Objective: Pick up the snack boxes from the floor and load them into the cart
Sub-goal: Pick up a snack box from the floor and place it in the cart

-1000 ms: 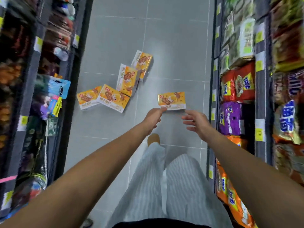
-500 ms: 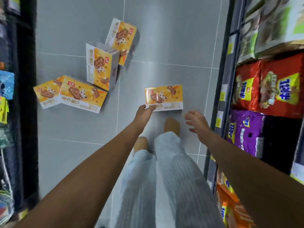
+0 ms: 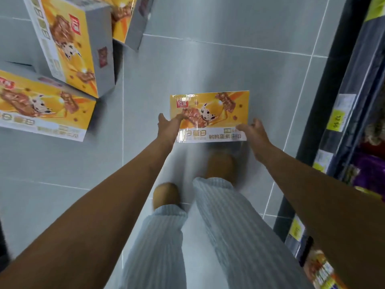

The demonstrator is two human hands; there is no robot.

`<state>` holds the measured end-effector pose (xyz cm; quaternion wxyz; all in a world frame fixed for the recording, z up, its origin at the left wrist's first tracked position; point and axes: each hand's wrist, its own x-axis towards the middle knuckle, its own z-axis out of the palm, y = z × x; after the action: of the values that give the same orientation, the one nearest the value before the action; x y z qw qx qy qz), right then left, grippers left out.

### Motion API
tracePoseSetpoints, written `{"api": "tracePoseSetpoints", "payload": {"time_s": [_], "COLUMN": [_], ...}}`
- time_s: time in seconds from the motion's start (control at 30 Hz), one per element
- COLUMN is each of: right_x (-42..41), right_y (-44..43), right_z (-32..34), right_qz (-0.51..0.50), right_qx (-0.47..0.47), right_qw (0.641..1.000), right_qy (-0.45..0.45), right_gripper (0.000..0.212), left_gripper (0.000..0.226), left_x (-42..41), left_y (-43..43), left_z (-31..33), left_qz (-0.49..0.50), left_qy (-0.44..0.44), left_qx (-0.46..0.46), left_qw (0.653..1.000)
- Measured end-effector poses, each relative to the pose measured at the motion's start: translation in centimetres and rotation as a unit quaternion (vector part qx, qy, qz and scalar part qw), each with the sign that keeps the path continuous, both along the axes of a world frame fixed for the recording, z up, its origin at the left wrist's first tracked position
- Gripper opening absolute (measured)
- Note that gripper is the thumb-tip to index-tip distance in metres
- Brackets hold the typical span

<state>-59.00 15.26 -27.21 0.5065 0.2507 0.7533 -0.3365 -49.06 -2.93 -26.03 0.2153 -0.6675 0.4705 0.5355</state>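
early stage: no box seen loaded, cart not in view so its contents can't be told. an upright box (image 3: pixel 68 44), a flat box (image 3: pixel 41 107) and a far box (image 3: pixel 127 17) wait on the floor (image 3: pixel 229 59) at left, well apart from the near box (image 3: pixel 209 115) lying flat in front of the feet, lifted or not can't tell. left hand (image 3: pixel 166 127) has straight fingers on the near box's left end, right hand (image 3: pixel 253 132) touches its near right corner, grip blurred, can't tell; shelf (image 3: pixel 354 101) at right holds snack bags.
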Motion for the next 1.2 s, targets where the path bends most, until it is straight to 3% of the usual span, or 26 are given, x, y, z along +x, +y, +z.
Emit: {"api": "tracePoseSetpoints", "payload": {"time_s": [0.07,0.17,0.23,0.4,0.53,0.7,0.87,1.03,1.2], "right_x": [-0.4,-0.5,-0.2,2.0,4.8,7.3,9.5,12.1,15.1], "right_y": [-0.1,-0.5,-0.5,-0.1,0.4,-0.8,-2.8,-5.4,-8.1], "right_z": [-2.0,-3.4,-3.1,-0.5,2.4,8.4,16.1,24.5,33.7], "right_qz": [0.011,0.007,-0.015,-0.068,-0.098,-0.113,-0.085,-0.013,0.067], "right_qx": [-0.011,-0.029,-0.023,-0.012,-0.007,-0.017,-0.027,-0.009,-0.007], "right_qw": [1.0,1.0,1.0,0.998,0.995,0.993,0.995,0.996,0.986], "right_qy": [-0.005,-0.002,-0.007,-0.014,-0.004,0.016,0.045,0.093,0.15], "right_gripper": [0.053,0.032,0.024,0.024,0.029,0.033,0.041,0.058,0.046], "left_gripper": [0.078,0.042,0.033,0.041,0.032,0.051,0.049,0.049,0.064], "left_x": [0.1,0.6,0.9,2.0,3.3,5.8,9.6,13.8,18.9], "left_y": [-0.2,-0.4,-0.3,-1.0,-1.1,-1.3,-1.8,-3.4,-5.0], "left_z": [-1.5,-2.5,-2.3,-0.6,2.6,8.4,15.7,23.7,32.6], "left_qz": [0.016,0.004,0.004,-0.009,-0.01,-0.056,-0.066,0.017,0.086], "left_qy": [0.009,0.044,0.064,0.082,0.074,0.031,0.012,0.016,0.025], "left_qx": [0.007,0.028,0.052,0.065,0.052,-0.009,-0.053,-0.074,-0.081], "left_qw": [1.0,0.999,0.997,0.995,0.996,0.998,0.996,0.997,0.993]}}
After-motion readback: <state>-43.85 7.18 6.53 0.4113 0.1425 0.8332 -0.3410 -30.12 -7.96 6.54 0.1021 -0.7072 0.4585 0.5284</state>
